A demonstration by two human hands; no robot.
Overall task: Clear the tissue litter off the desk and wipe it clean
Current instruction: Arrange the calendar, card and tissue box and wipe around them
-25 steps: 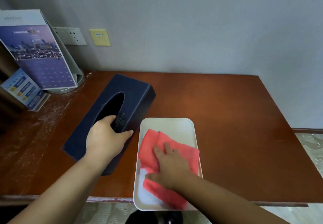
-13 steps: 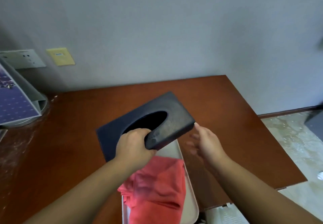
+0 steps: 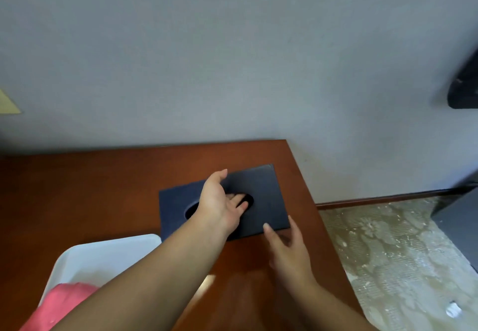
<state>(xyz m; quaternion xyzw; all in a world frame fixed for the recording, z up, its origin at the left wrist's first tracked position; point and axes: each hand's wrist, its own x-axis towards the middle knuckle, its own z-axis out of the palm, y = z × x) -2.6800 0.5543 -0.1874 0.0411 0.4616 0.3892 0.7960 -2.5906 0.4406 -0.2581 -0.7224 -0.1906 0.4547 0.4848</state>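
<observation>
A dark navy tissue box lies flat near the far right corner of the brown desk. My left hand is on top of it, with the fingers tucked into the oval opening and the thumb stretched toward the far edge. My right hand hovers just in front of the box. Its fingers are straight, and the fingertips reach the box's near right corner. A white tray sits at the lower left and holds a pink cloth, partly hidden behind my left forearm. No tissue litter shows on the desk.
The desk's right edge drops to a patterned floor with a small white scrap on it. A dark cabinet stands at the far right. A dark object juts from the grey wall. A yellow wall plate sits at the left edge.
My left hand has carried the tissue box from beside the tray to the far right corner and set it flat. My right hand left the pink cloth and came up beside the box.
</observation>
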